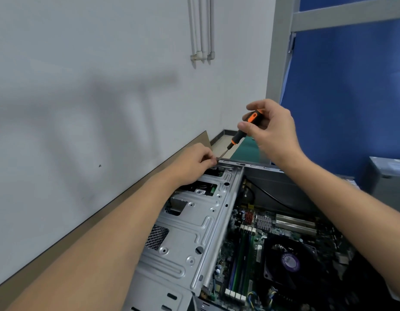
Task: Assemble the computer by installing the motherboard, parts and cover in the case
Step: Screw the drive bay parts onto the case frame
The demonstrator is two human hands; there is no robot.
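The open grey computer case [190, 243] lies on its side, its metal drive cage toward me. Inside sits the green motherboard [246, 248] with a black CPU fan [288, 261] and a black cable. My right hand [273, 131] grips the black-and-orange handle of a screwdriver [241, 133] held slanted, tip down toward the far top corner of the case. My left hand [194, 162] rests at that corner, its fingers pinching near the screwdriver's tip; whether a screw is there is hidden.
A white wall runs close along the left behind the brown tabletop edge [149, 173]. A green mat [246, 149] lies beyond the case. A blue partition [351, 97] with a grey frame stands at the right, a grey box [387, 176] below it.
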